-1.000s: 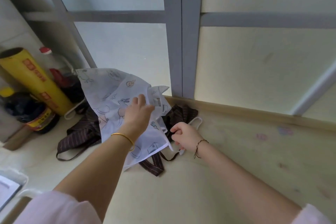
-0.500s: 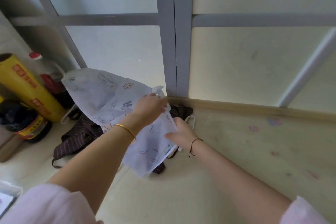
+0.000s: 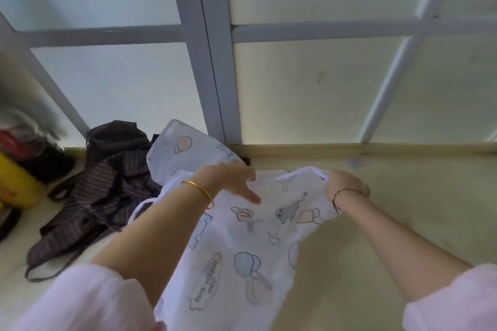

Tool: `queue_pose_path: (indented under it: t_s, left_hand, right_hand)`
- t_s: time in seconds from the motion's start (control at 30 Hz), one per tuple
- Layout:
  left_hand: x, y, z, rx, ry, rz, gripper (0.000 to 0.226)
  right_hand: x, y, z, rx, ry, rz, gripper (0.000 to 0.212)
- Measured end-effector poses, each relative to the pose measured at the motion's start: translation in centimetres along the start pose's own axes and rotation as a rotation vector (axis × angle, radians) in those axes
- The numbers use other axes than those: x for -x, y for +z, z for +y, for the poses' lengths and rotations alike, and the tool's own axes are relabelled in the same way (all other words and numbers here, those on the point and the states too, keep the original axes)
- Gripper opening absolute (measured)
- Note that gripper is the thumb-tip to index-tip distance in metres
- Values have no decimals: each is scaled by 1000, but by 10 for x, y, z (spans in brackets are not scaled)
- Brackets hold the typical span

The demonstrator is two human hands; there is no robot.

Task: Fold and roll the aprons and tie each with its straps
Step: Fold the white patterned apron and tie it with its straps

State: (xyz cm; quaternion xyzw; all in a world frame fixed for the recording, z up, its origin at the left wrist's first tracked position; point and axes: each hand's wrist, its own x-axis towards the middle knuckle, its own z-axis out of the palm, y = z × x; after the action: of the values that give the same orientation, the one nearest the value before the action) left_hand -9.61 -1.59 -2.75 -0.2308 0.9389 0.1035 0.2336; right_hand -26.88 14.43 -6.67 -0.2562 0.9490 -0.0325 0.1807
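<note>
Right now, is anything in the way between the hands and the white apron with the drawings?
No, nothing visible. The left hand touches the white apron and the right hand grips its edge. The dark striped apron lies off to the left.

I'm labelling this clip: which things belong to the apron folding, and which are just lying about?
Job: white printed apron, gripped by right hand, left hand on it; dark striped apron, untouched.
Lying about: yellow roll; blurred dark bottle behind it.

Pale light is glowing through frosted panels (image 3: 309, 88) sitting in a grey frame (image 3: 207, 48). A wooden strip (image 3: 349, 148) is running along their base, meeting a yellowish counter (image 3: 403, 196).
</note>
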Motion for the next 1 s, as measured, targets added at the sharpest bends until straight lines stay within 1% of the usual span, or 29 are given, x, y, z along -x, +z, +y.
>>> queue_pose_path:
  t_s: [0.07, 0.13, 0.2, 0.23, 0.27, 0.3, 0.33, 0.4, 0.43, 0.47, 0.5, 0.57, 0.6, 0.63, 0.67, 0.7, 0.73, 0.77, 0.83, 0.9, 0.93, 1.0]
  left_hand:
    - [-8, 9, 2, -1, 67, 119, 43]
    - [-13, 14, 4, 61, 98, 212, 25]
    - [-15, 13, 5, 127, 93, 279, 21]
    - [-15, 9, 4, 144, 92, 311, 20]
    - [-13, 6, 3, 160, 88, 339, 19]
    - [-13, 4, 0, 191, 90, 360, 17]
    - [-10, 1, -3, 229, 97, 379, 16]
    - [-2, 1, -11, 276, 104, 411, 14]
    - [2, 2, -16, 286, 92, 435, 15]
    - [6, 3, -22, 292, 67, 477, 14]
    - [12, 4, -29, 294, 26, 529, 13]
    - [28, 3, -47, 338, -98, 574, 10]
    - [38, 3, -56, 386, -168, 549, 13]
    - [46, 4, -65, 438, -229, 492, 18]
    - [59, 8, -75, 488, -284, 438, 23]
    - [67, 12, -84, 540, -325, 403, 27]
    - [75, 17, -91, 595, -361, 383, 30]
    - [85, 22, -100, 658, -411, 359, 30]
    - [99, 31, -110, 783, -517, 238, 33]
    - [111, 40, -117, 840, -605, 14, 35]
    - [117, 45, -119, 846, -617, -134, 33]
    - [124, 57, -119, 839, -567, -472, 25]
  right_hand:
    - [-1, 5, 10, 111, -45, -47, 47]
    - [1, 9, 2, 178, -193, 0, 53]
    - [11, 3, -19, 137, -397, 90, 61]
    - [17, -1, -31, 80, -503, 104, 65]
    - [22, -4, -44, 20, -585, 86, 66]
    - [27, -6, -55, -24, -629, 48, 65]
    - [30, -6, -64, -39, -645, 8, 63]
    - [36, -3, -75, 23, -621, -55, 53]
    - [38, -1, -75, 85, -599, -73, 41]
    - [38, 1, -75, 149, -574, -80, 25]
    - [40, 1, -75, 210, -553, -67, 17]
    - [41, 4, -82, 312, -564, 36, 18]
    - [42, 8, -89, 318, -614, 114, 25]
    - [45, 10, -97, 264, -678, 176, 30]
    - [51, 14, -108, 155, -753, 206, 32]
    - [58, 15, -119, 48, -801, 190, 33]
    - [64, 15, -127, -16, -818, 136, 35]
    - [70, 17, -135, -10, -828, 77, 38]
    - [74, 23, -141, 167, -826, -22, 37]
    - [72, 31, -140, 272, -832, -81, 30]
    - [72, 32, -137, 264, -834, -101, 26]
    - [68, 34, -130, 180, -841, -97, 14]
